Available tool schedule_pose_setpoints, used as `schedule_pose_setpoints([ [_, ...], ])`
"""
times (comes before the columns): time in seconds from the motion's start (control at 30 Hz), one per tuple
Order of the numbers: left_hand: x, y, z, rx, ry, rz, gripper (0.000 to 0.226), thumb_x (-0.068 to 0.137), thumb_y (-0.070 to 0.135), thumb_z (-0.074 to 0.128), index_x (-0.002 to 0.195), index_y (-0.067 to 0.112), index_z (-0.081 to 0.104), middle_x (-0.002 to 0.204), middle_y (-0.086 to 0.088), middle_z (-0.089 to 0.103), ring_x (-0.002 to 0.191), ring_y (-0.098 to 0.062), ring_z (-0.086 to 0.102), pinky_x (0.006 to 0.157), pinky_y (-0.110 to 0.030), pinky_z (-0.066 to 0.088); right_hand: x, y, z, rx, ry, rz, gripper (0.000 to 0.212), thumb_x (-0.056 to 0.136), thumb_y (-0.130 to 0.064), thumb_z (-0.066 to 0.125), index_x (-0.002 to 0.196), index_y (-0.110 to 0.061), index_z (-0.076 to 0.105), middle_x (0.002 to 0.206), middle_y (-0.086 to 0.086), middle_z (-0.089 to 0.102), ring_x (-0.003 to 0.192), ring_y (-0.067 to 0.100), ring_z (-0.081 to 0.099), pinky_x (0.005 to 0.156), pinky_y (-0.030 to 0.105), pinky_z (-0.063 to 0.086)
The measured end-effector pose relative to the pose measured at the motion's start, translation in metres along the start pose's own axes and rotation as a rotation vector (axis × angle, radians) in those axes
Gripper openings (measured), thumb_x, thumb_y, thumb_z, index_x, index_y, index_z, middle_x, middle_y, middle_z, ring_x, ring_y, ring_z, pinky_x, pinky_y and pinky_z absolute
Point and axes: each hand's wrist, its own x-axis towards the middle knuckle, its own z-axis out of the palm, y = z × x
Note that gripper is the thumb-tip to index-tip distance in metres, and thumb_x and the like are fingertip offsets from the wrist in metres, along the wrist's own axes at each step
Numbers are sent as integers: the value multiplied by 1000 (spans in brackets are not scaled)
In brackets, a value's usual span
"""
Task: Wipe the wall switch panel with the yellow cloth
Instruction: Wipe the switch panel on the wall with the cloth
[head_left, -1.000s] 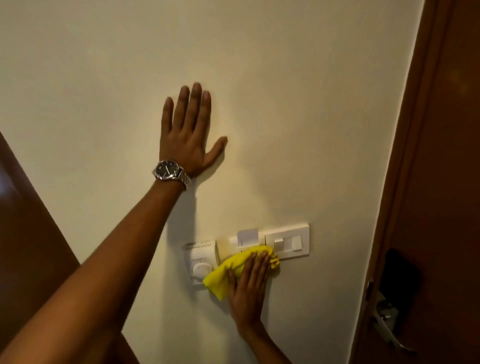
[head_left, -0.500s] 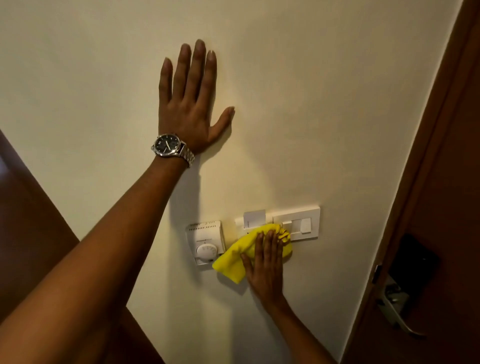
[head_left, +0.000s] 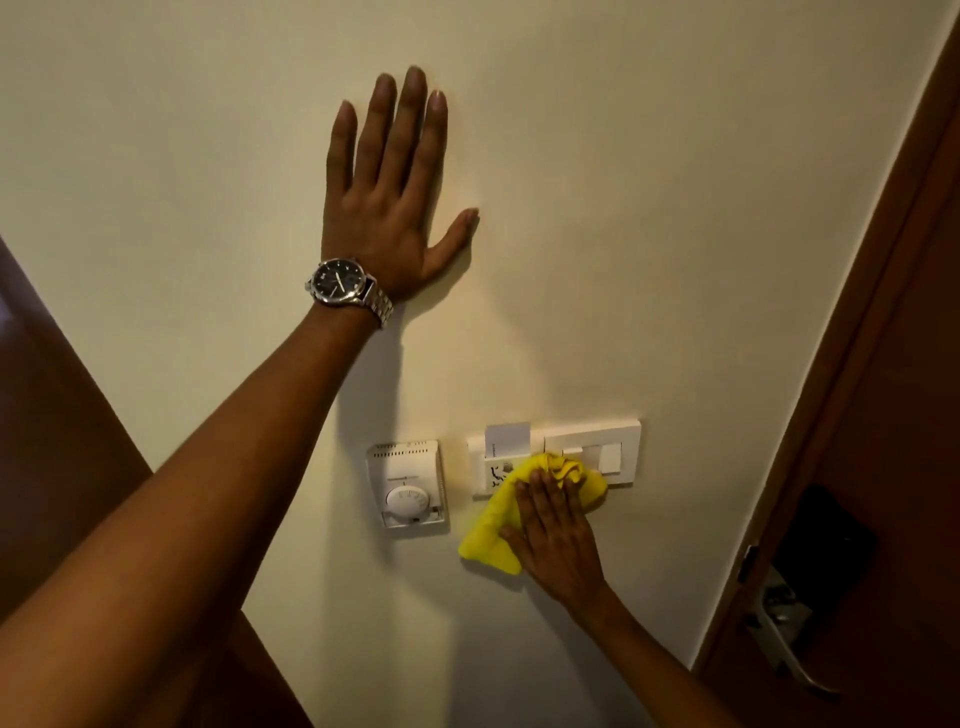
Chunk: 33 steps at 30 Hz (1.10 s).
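A white wall switch panel (head_left: 618, 441) is mounted low on the cream wall, with a key-card slot holding a white card (head_left: 508, 435) at its left end. My right hand (head_left: 558, 535) presses the yellow cloth (head_left: 493, 535) flat against the panel's lower middle, fingers pointing up; the cloth covers part of the switches and hangs below the panel to the left. My left hand (head_left: 387, 197), with a steel wristwatch, lies flat and spread on the wall well above the panel and holds nothing.
A white thermostat with a round dial (head_left: 408, 483) sits on the wall just left of the panel. A brown wooden door with a metal lever handle (head_left: 787, 639) stands at the right. Dark wood panelling (head_left: 62, 441) fills the lower left.
My right hand has slid the cloth to the right along the panel, uncovering the card slot's lower face. My left hand stays pressed on the wall.
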Motion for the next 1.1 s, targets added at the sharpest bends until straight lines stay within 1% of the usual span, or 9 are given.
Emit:
schedule_pose_setpoints([
  [0.13, 0, 1, 0, 0, 7, -1, 84, 106, 68, 34, 163, 6, 29, 168, -21, 32, 156, -41, 30, 128, -59, 23, 14, -21, -1, 27, 6, 113, 69, 106, -47, 38, 156, -2, 22, 165, 19, 13, 156, 32, 8, 120, 53, 20],
  [0.27, -3, 1, 1, -4, 19, -7, 84, 107, 68, 33, 165, 8, 26, 169, -20, 29, 157, -40, 28, 129, -59, 23, -4, -17, -4, -34, -7, 6, 77, 104, -45, 43, 158, -3, 10, 168, 16, -1, 156, 31, 2, 117, 51, 22],
  [0.43, -5, 2, 7, -3, 46, -31, 84, 106, 70, 33, 165, 11, 24, 169, -17, 30, 157, -39, 30, 128, -60, 24, 22, -26, -14, 28, -20, 125, 67, 103, -48, 44, 150, -2, 32, 166, 15, 7, 156, 27, 1, 118, 50, 24],
  [0.53, -4, 0, 6, -20, 31, -26, 83, 107, 69, 34, 166, 11, 22, 170, -17, 29, 157, -39, 28, 128, -61, 24, 9, -26, -18, 3, -25, 69, 73, 106, -48, 31, 159, -3, 7, 168, 12, -5, 156, 26, -4, 118, 48, 21],
  [0.63, -7, 0, 8, -38, 47, -23, 83, 107, 69, 36, 166, 13, 20, 171, -16, 28, 158, -38, 28, 128, -62, 24, 16, -27, -19, 54, -73, 129, 68, 105, -49, 36, 155, -4, 24, 163, 12, 25, 156, 25, 0, 117, 50, 26],
  [0.7, -7, 1, 9, -29, 52, -25, 84, 106, 69, 36, 167, 14, 19, 171, -15, 28, 158, -38, 28, 128, -61, 24, 17, -26, -20, 76, -101, 157, 61, 105, -47, 39, 148, -4, 41, 157, 14, 33, 156, 25, 1, 117, 51, 27],
  [0.87, -4, 0, 2, -35, 20, -7, 84, 107, 69, 33, 167, 11, 20, 171, -17, 25, 159, -39, 25, 130, -61, 23, -13, -15, -16, -41, -120, 4, 72, 97, -49, 54, 152, -5, 37, 168, 13, -6, 156, 27, -1, 118, 51, 21],
  [0.97, -7, 1, 5, -31, 25, -17, 84, 107, 70, 33, 166, 11, 22, 171, -17, 27, 158, -39, 27, 129, -61, 24, 5, -22, -12, 23, -85, 74, 77, 100, -50, 48, 158, -6, 20, 168, 14, 7, 156, 27, 3, 121, 51, 17],
  [1.1, -5, 1, 6, -19, 50, -43, 84, 106, 72, 36, 164, 11, 29, 167, -16, 35, 155, -38, 34, 126, -60, 28, 12, -31, -7, 47, -36, 106, 73, 102, -47, 47, 156, -4, 22, 161, 16, 24, 156, 28, 4, 118, 53, 24],
])
